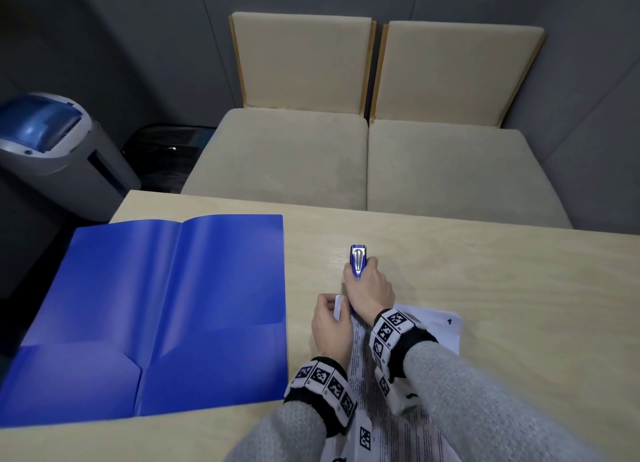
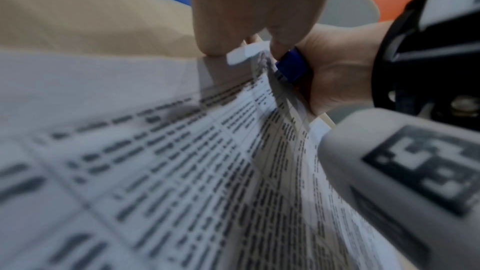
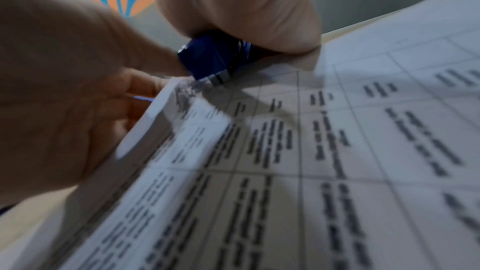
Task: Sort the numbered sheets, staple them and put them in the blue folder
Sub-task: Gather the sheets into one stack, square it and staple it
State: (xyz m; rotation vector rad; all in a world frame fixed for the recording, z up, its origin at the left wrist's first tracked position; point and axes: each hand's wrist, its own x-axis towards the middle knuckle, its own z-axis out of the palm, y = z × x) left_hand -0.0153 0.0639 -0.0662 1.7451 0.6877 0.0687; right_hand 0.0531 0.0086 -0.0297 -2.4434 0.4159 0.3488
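Both hands work at one corner of the sheets [image 1: 360, 357]. R hand [image 1: 370, 293] has its grip wrapped round the blue stapler [image 1: 357, 262], fingers curled over the body, w/ the stapler's rear end down at the paper corner and its silver-topped nose pointing toward the counter's far edge. L hand [image 1: 330, 326] has its grip pinching that same corner btwn thumb and fingers, just beside the stapler; a small bit of white paper pokes up btwn the fingers. Sheets lie near the counter's [image 1: 485, 288] front edge, mostly under both forearms, printed w/ tables of text; a "1" shows at the far right corner of the top sheet. Wrist views are blurred, so can't tell if the paper sits inside the stapler's mouth. Blue folder [image 1: 166, 316] lies open flat at the counter's left edge, pockets toward the front, apart from the sheets.
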